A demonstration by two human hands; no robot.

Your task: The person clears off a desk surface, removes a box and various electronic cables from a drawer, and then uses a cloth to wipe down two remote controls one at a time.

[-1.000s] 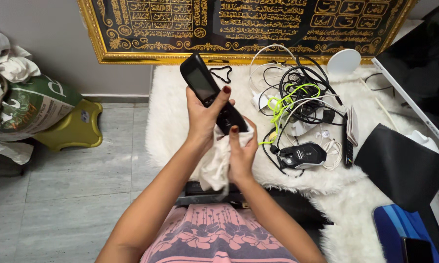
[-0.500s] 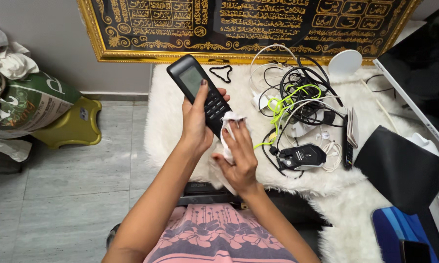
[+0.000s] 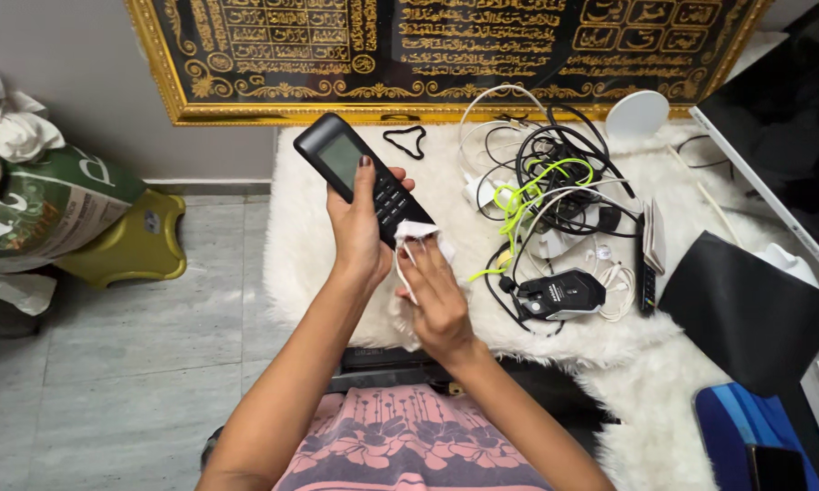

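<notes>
Nearest the camera, a dark flat device (image 3: pixel 382 359) lies across the lap, mostly hidden behind the forearms and the pink patterned garment (image 3: pixel 409 441). Above it the right hand (image 3: pixel 437 291) pinches a white cloth (image 3: pixel 417 235) against the lower keypad of a black handset (image 3: pixel 364 177), covering that end, while the left hand (image 3: pixel 356 232) grasps the handset from behind, tilted above the white fluffy rug (image 3: pixel 336 264), its palm side unseen. Farther right, a black mouse (image 3: pixel 562 293) sits before a tangle of cables (image 3: pixel 555 182) too knotted to separate, and a gold-framed panel (image 3: pixel 427 45) is cut off at the top.
</notes>
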